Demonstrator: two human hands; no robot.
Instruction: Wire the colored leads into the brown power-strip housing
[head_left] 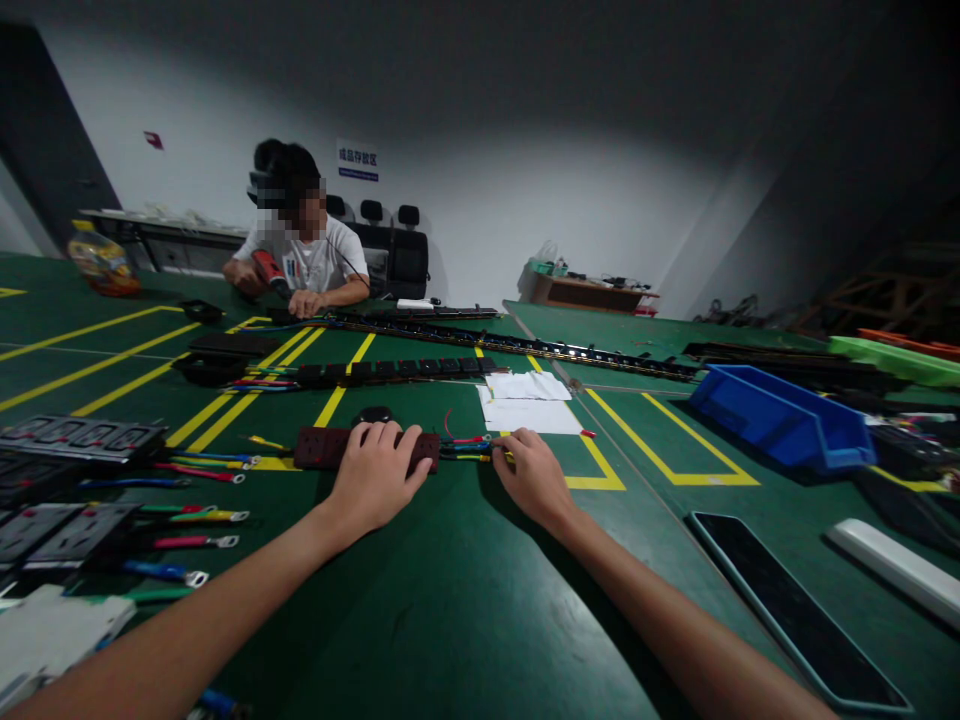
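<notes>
A dark reddish-brown socket strip (319, 449) lies crosswise on the green table. My left hand (377, 475) rests over its right half, fingers curled across the top and thumb along the near side. Red, blue and yellow-green wires (463, 448) come out of the strip's right end. At their far ends my right hand (531, 476) is closed in a pinch on the wires, hiding part of their tips. A short yellow-green wire (266, 442) sticks out at the strip's left end. A round black thing (374, 414) sits just behind the strip.
White paper (529, 408) lies beyond my right hand. At right are a blue bin (780, 415) and a phone (795, 605). Socket modules with lugged wires (82, 440) crowd the left. Across the table, a person (307, 250) holds a red power tool (270, 270) near long black strips (525, 345).
</notes>
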